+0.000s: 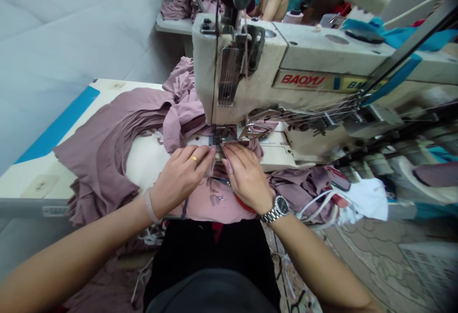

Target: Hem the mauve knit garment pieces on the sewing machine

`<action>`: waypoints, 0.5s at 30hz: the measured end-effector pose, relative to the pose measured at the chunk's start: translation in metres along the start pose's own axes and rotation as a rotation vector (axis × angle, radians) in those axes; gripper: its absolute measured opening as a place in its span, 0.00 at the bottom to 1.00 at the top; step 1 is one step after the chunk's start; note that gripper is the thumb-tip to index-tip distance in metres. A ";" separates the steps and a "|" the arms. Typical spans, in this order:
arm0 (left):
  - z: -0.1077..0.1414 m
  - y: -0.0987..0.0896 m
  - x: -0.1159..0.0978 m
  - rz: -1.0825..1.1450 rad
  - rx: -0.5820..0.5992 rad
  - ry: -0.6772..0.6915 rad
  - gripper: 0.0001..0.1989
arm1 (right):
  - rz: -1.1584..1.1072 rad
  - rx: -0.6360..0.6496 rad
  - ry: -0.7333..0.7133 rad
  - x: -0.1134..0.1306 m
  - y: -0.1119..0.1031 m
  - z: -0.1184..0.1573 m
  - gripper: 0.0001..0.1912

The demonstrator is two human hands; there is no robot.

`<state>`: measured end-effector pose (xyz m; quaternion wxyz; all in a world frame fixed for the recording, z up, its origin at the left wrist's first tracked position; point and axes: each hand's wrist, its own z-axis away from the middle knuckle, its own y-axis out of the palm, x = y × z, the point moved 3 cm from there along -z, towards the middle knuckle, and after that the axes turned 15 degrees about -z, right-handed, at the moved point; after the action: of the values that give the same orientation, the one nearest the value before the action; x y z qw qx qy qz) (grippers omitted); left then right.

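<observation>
Centrally, the left hand [181, 179] and right hand [246, 177] are pinching mauve knit fabric [211, 203] just beside the presser foot [221, 136] of a Baoyu industrial sewing machine [246, 84], more fabric heaping across its table [39, 184].

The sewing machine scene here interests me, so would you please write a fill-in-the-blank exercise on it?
The left hand on mauve knit fabric wears a gold ____. The right hand has a silver ____ on its wrist. The cream sewing machine bears the red brand name ____. The white table has a ____ strip along its edge.
Missing words: ring; watch; BAOYU; blue.
</observation>
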<state>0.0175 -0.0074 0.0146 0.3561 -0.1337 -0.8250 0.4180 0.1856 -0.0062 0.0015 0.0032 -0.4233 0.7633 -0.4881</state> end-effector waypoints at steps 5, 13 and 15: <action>-0.001 0.001 0.001 0.058 -0.020 -0.037 0.15 | -0.068 0.002 0.032 0.005 0.001 0.000 0.19; -0.003 0.000 -0.001 0.041 0.022 -0.046 0.18 | -0.012 0.030 0.026 0.009 0.003 0.001 0.20; -0.003 0.001 -0.003 0.032 0.025 -0.061 0.18 | 0.045 0.051 0.001 0.010 0.005 0.000 0.20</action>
<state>0.0216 -0.0064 0.0137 0.3256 -0.1296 -0.8279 0.4380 0.1763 -0.0124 0.0020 0.0247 -0.4057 0.7597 -0.5076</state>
